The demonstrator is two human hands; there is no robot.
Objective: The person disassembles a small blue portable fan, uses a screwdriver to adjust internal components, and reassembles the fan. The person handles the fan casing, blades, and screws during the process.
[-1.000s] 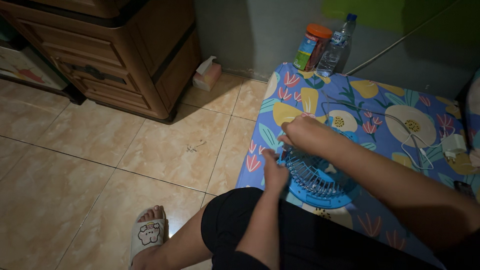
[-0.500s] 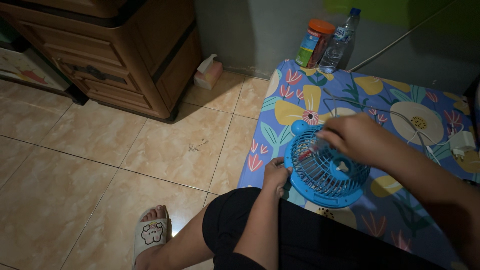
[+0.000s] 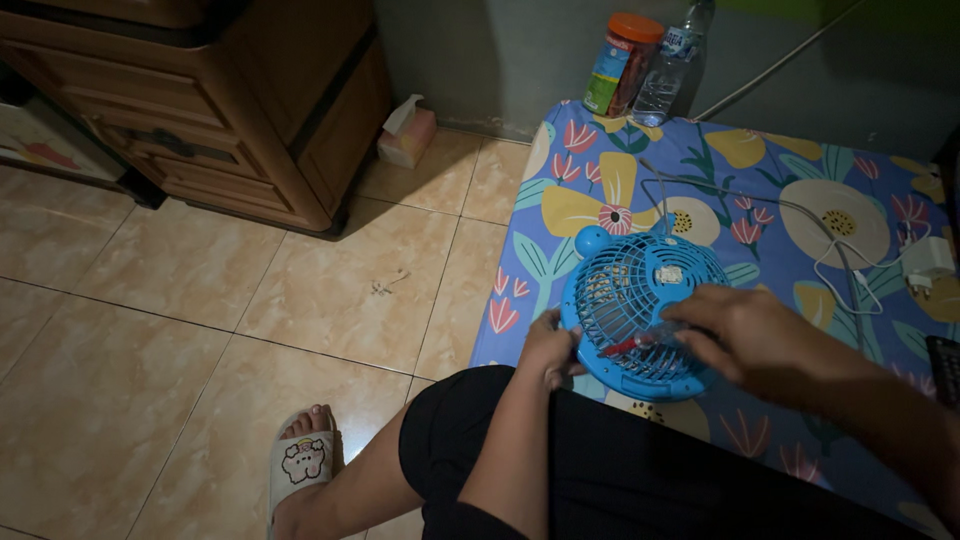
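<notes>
A small blue fan point(image 3: 645, 315) lies grille-up; the left hand point(image 3: 548, 350) grips its near-left rim, the right hand point(image 3: 745, 335) pinches a red-tipped tool point(image 3: 640, 342) against the still-attached grille.

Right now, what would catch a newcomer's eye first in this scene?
A round blue plastic fan lies grille-up on the flowered blue mattress, the left hand at its rim and the right hand holding a small red-tipped tool over the grille. An orange-lidded jar stands by the wall.
</notes>
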